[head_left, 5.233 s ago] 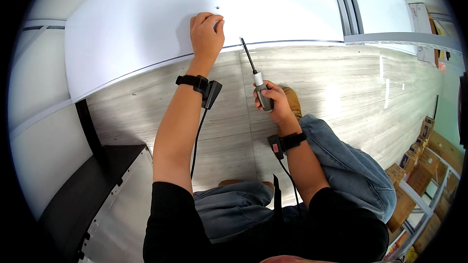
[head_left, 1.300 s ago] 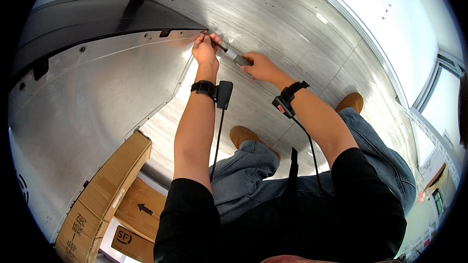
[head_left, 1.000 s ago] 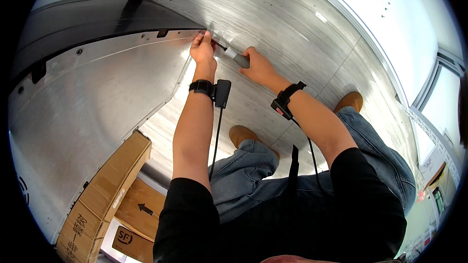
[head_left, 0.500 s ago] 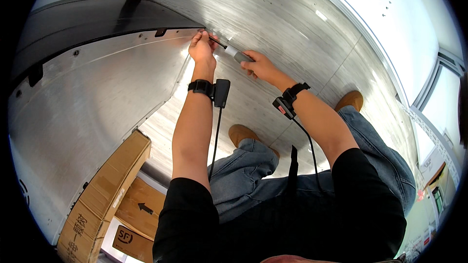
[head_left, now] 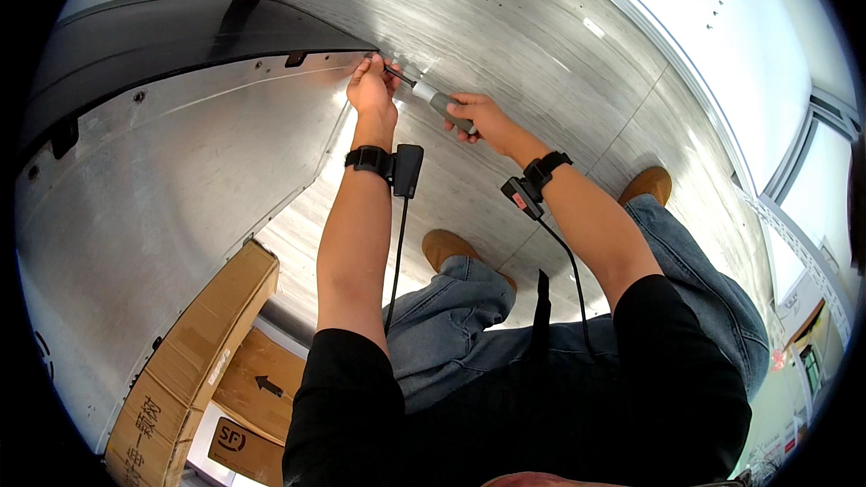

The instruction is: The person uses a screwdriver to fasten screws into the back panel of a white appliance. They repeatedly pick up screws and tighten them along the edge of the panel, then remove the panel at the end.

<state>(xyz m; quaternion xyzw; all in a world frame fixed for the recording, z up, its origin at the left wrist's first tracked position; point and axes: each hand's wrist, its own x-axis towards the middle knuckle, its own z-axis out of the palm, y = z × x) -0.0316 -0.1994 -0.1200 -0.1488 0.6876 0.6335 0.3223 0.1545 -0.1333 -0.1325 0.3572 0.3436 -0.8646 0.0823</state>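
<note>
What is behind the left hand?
Behind the left hand, parts of the metal panel and floor show; the tip of the screwdriver is covered, so whatever it touches cannot be seen.

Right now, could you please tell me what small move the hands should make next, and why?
Probably a slight turn of the screwdriver: the right hand grips its handle, while the left hand is near its tip, by a corner of the metal panel.

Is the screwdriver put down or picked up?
Picked up: the right hand holds the screwdriver by its handle, its shaft pointing toward the left hand near the metal panel. Cannot tell where its tip sits: fingers hide it.
</note>
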